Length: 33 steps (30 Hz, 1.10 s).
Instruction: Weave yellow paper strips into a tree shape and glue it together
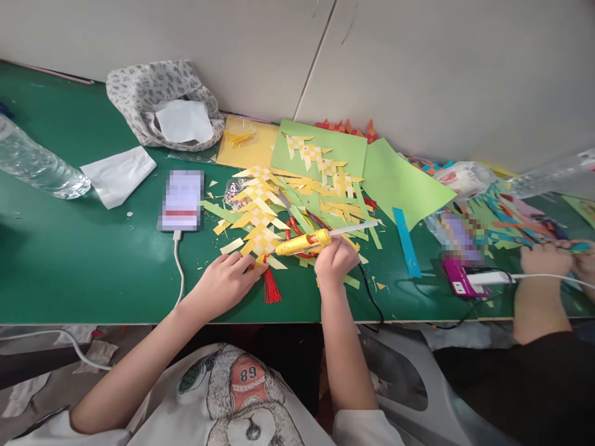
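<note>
My right hand [337, 263] is closed around a yellow hot glue gun [297, 243] with a clear glue stick [356, 228] sticking out of its back. The gun's nozzle points left, at the lower end of a yellow-and-white woven paper ornament [261, 214] with pointed fins. At that same end hangs a red tassel [272, 286]. My left hand [230, 282] has its fingertips closed on the ornament's lower edge beside the tassel top. Red-handled scissors [294, 226] lie partly hidden behind the gun among yellow and green paper strips.
Behind are a second woven paper chain [320, 164], green card [404, 179] and a patterned cloth bag [153, 99]. A charging phone [181, 201] and water bottle [41, 161] lie left. To the right are a blue strip [406, 241], magenta power bank [458, 277] and another person's hands [546, 260].
</note>
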Each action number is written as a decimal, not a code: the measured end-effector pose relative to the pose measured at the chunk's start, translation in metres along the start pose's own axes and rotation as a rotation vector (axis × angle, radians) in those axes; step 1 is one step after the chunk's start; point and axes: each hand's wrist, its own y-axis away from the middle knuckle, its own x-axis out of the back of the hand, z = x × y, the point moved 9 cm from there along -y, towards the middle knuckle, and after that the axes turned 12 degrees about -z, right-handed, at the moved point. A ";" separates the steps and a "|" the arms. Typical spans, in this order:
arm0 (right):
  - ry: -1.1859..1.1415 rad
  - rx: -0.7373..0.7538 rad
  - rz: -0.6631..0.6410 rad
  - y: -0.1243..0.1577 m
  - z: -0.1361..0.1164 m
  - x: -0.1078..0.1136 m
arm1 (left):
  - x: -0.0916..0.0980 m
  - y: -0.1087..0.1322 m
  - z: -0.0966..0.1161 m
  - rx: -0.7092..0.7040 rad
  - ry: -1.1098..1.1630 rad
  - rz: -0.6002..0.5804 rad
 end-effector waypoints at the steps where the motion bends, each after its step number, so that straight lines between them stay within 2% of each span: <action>1: 0.007 0.007 -0.002 0.000 -0.001 0.000 | 0.000 0.000 0.000 0.001 0.005 -0.001; 7: 0.038 0.073 -0.042 -0.001 -0.008 -0.002 | -0.004 0.000 -0.001 0.002 0.010 -0.027; 12: 0.035 0.044 -0.069 -0.002 -0.009 -0.006 | -0.002 0.000 -0.001 0.004 0.006 -0.016; 19: 0.023 0.011 -0.004 0.000 -0.002 -0.001 | -0.001 -0.001 -0.001 0.004 0.003 -0.007; 24: -0.053 0.000 -0.039 0.001 -0.001 -0.005 | -0.001 0.000 -0.001 0.008 0.003 -0.016; 26: -0.093 -0.052 -0.043 0.000 0.001 -0.005 | -0.002 0.000 -0.001 0.009 0.006 -0.020; 29: -0.148 -0.223 -0.071 -0.003 0.013 -0.004 | -0.001 0.000 -0.001 0.004 0.013 -0.016; 33: -0.327 -0.452 -0.241 -0.010 0.031 -0.012 | 0.002 0.000 -0.001 0.008 0.019 -0.007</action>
